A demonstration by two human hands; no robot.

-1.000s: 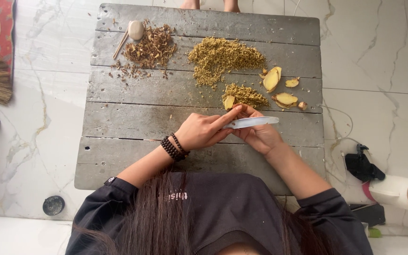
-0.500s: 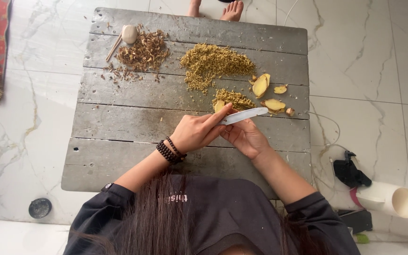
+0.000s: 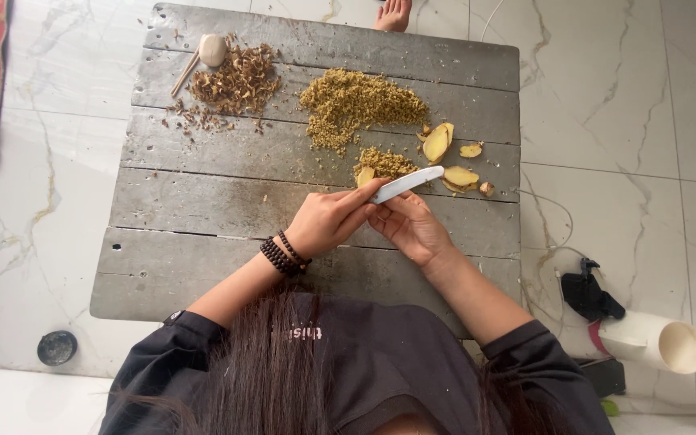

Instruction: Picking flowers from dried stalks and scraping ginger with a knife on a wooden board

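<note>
Near the middle of the frame the right hand curls its fingers around the handle of a white knife, whose blade slants up and to the right over the grey plank table. The left hand, with dark bead bracelets at the wrist, is closed with its fingertips touching the knife at the handle end; a pale ginger piece shows just above those fingertips, though whether they grip it cannot be told. Just above lies a small heap of minced ginger, and to the right several ginger slices. Higher up sits a larger yellow-green chopped pile, and in the upper left a brown pile of dried bits beside a wooden spoon.
</note>
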